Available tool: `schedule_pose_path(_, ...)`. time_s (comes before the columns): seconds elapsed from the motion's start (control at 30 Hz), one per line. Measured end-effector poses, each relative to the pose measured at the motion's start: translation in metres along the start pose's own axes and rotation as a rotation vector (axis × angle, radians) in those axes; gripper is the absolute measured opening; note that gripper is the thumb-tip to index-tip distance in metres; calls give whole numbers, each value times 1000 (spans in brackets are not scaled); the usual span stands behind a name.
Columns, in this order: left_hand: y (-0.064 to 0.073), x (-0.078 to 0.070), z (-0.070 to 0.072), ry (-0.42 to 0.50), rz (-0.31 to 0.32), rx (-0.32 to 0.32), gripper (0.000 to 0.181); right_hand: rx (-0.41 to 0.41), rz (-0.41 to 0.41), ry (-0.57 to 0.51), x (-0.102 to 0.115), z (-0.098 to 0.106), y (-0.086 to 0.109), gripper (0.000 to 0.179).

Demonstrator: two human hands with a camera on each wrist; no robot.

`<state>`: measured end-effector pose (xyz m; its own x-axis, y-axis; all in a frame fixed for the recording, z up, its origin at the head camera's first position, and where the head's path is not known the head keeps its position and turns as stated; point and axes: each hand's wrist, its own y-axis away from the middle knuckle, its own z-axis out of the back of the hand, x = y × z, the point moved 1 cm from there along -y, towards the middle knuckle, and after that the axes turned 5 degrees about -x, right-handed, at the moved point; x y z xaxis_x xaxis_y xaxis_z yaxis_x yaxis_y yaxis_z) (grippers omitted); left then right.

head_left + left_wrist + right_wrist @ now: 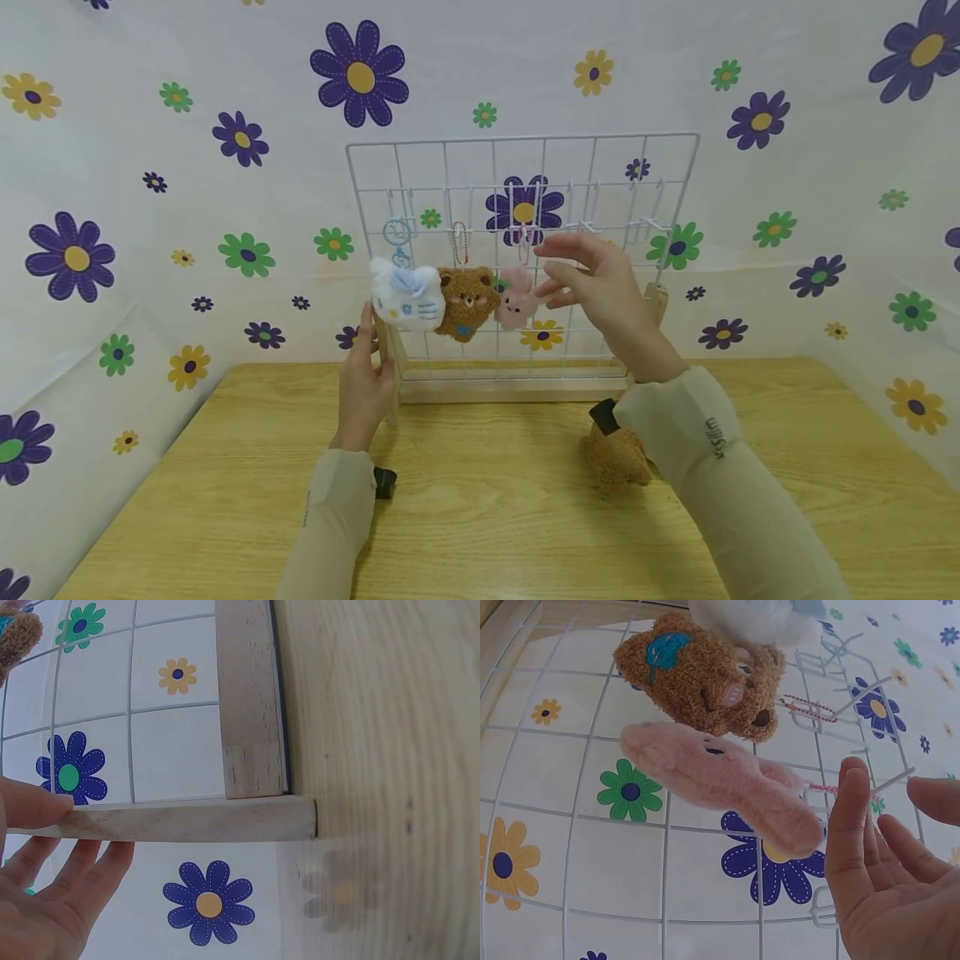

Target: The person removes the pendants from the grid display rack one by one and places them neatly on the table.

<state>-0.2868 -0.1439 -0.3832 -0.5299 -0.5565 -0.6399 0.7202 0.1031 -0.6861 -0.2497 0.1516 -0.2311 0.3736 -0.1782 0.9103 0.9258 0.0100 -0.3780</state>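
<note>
Pink plush (pixel 516 303) hung on grid (pixel 525 140); right hand (pixel 603 292) spread beside; left hand (pixel 363 393) grips wooden post (pixel 195 820).

Your cat (pixel 408 302) is white, the bear (pixel 467 302) brown, the rabbit (pixel 516 300) pink, the grid (pixel 525 140) white, your sleeves (pixel 678 421) cream, the table (pixel 480 500) grained yellow-brown, the backdrop (pixel 300 179) white with purple, green and yellow flowers (pixel 360 77).
</note>
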Motion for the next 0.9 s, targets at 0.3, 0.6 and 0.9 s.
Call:
schedule_pose_path(0.3, 0, 0, 0, -2, 15, 10, 88, 22, -2, 12, 0, -3, -5, 41)
schedule_pose_path(0.6, -1, 0, 0, -3, 25, 16, 87, 81, -36, 15, 1, -5, -5, 45)
schedule_pose_path(0.9, -1, 1, -1, -8, 16, 3, 88, 80, -53, 29, 3, -6, -6, 47)
